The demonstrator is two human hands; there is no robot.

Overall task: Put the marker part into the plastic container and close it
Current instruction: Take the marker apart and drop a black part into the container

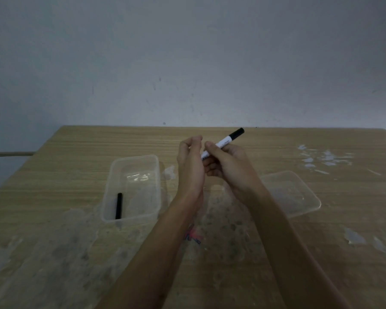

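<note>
Both forearms reach over desk (54,253). Right hand (228,168) fingers clenched around white marker (225,142), black end tilted up-right. Left hand (191,159) just beside, fingers curled, whether gripping cannot tell. Black marker part (118,205) lies in open plastic container (132,188); lid (292,192) flat at right

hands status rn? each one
Left hand: fingers curled, pinched at the tips; held item cannot be told.
Right hand: closed on the marker.
</note>
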